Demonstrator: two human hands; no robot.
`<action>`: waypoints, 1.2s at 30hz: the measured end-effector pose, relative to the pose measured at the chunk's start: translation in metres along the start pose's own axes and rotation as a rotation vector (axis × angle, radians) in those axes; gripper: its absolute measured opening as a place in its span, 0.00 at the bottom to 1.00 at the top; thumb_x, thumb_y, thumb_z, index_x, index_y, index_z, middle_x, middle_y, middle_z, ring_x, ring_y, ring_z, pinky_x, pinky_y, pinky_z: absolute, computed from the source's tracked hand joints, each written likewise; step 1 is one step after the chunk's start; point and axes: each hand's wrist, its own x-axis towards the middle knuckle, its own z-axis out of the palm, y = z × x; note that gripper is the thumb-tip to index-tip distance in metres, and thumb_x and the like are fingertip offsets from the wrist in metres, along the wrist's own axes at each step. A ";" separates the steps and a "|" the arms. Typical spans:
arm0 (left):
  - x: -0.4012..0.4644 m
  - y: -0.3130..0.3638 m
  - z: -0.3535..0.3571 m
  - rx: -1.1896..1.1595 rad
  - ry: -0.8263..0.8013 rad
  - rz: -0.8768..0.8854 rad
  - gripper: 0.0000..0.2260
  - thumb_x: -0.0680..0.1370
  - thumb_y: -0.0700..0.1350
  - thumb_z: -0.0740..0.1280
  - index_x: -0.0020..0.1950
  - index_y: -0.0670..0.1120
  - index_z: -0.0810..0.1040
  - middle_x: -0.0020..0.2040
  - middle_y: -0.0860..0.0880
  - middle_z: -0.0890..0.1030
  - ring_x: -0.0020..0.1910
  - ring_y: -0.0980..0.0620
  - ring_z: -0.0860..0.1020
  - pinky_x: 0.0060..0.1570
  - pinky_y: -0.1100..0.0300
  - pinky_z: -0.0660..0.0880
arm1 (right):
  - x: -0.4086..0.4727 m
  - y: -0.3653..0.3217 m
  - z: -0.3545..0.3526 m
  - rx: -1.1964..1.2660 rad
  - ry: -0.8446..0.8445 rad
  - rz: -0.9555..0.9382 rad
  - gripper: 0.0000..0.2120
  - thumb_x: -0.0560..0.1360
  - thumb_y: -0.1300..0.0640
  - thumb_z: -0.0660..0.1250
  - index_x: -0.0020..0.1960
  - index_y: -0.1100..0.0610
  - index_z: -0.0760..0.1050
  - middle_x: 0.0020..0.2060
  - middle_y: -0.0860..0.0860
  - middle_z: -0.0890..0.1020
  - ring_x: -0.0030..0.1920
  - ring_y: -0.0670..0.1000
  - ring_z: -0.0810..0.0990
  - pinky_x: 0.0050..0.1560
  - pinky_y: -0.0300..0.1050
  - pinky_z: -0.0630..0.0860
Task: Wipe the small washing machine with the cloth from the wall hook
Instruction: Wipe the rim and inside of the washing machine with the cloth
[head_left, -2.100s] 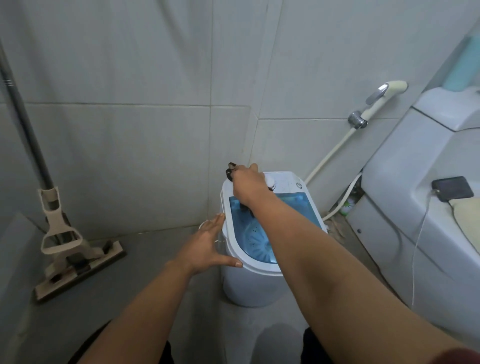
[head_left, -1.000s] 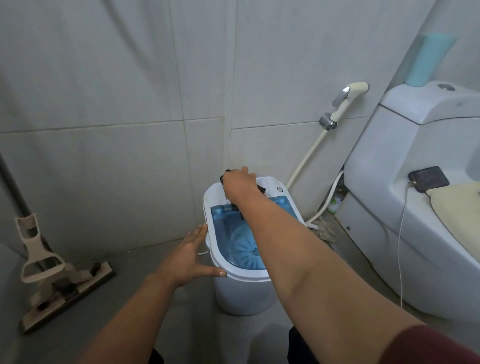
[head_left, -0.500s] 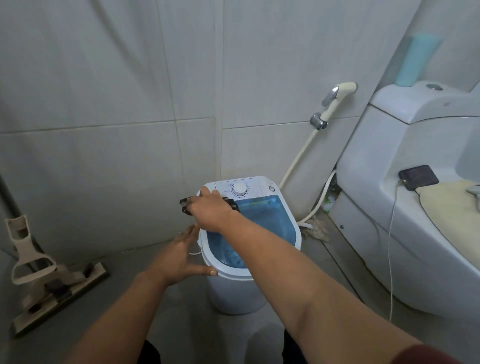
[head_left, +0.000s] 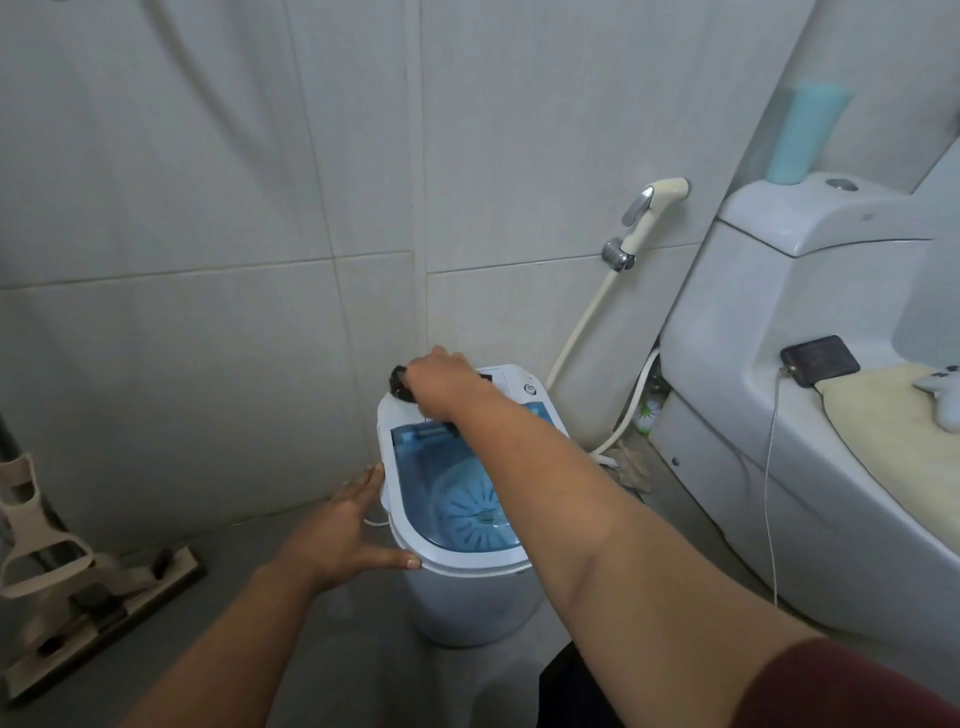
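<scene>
Washing machine (head_left: 457, 592): it stands upright on the grey floor in the corner, near the tiled wall, its oval top running lengthwise from you toward the wall, control panel at the far end, blue see-through lid (head_left: 441, 483) nearer you. Your right hand (head_left: 441, 382) is closed over the dark cloth (head_left: 399, 387), pressing it onto the far left corner of the white panel; only a bit of cloth shows past your knuckles. Your left hand (head_left: 348, 525) is spread flat against the machine's left rim, thumb along the near edge. Your right forearm crosses over the lid and hides its right side. A mop (head_left: 78, 582) leans well off to the left. The toilet (head_left: 810, 415) sits close on the right, with a sprayer hose (head_left: 587, 322) hanging between it and the machine.
</scene>
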 end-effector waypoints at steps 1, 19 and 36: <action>0.000 -0.001 0.000 0.002 -0.003 0.002 0.62 0.61 0.73 0.79 0.86 0.59 0.49 0.86 0.51 0.54 0.85 0.51 0.54 0.81 0.57 0.55 | 0.000 0.011 -0.003 0.028 -0.013 0.051 0.16 0.77 0.65 0.61 0.63 0.58 0.75 0.58 0.55 0.79 0.62 0.59 0.71 0.56 0.54 0.70; 0.001 0.000 -0.002 0.019 -0.051 -0.022 0.70 0.51 0.86 0.67 0.86 0.55 0.50 0.86 0.51 0.54 0.85 0.51 0.54 0.81 0.58 0.54 | -0.050 0.084 0.036 0.117 0.072 0.326 0.19 0.75 0.63 0.60 0.62 0.53 0.78 0.56 0.53 0.79 0.58 0.59 0.72 0.53 0.54 0.72; 0.008 -0.008 -0.002 0.066 -0.038 0.027 0.68 0.55 0.84 0.70 0.87 0.56 0.49 0.86 0.51 0.55 0.85 0.51 0.54 0.83 0.54 0.56 | -0.055 0.079 0.045 0.079 0.099 0.471 0.20 0.76 0.68 0.60 0.66 0.57 0.73 0.62 0.56 0.75 0.62 0.61 0.70 0.57 0.58 0.72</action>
